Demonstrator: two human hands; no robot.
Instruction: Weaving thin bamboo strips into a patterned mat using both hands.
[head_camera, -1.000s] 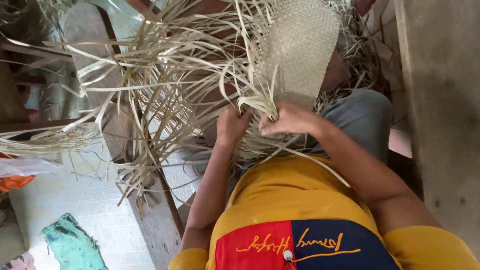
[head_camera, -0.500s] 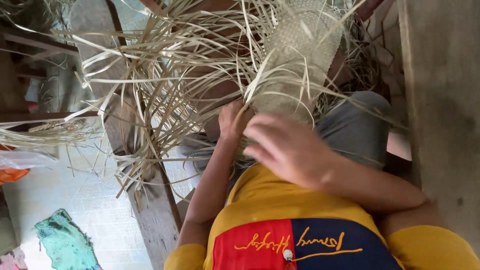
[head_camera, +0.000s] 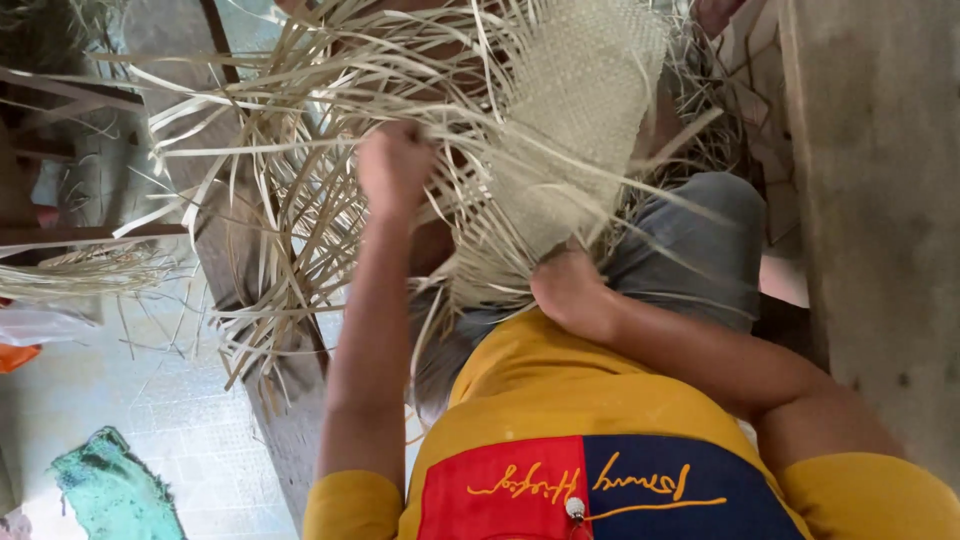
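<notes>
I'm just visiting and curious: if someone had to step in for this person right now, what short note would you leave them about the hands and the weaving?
Left hand: closed around a bunch of loose straw strips, raised out to the side of the work.
Right hand: pressed on the lower edge of the woven mat, near the lap; what its fingers grip is hidden.
Things: the mat rests over the knees in grey trousers, with a wooden post on the right-hand side.
Done: a tightly woven panel.
Left: many strips still fan out unwoven from its edges.
</notes>
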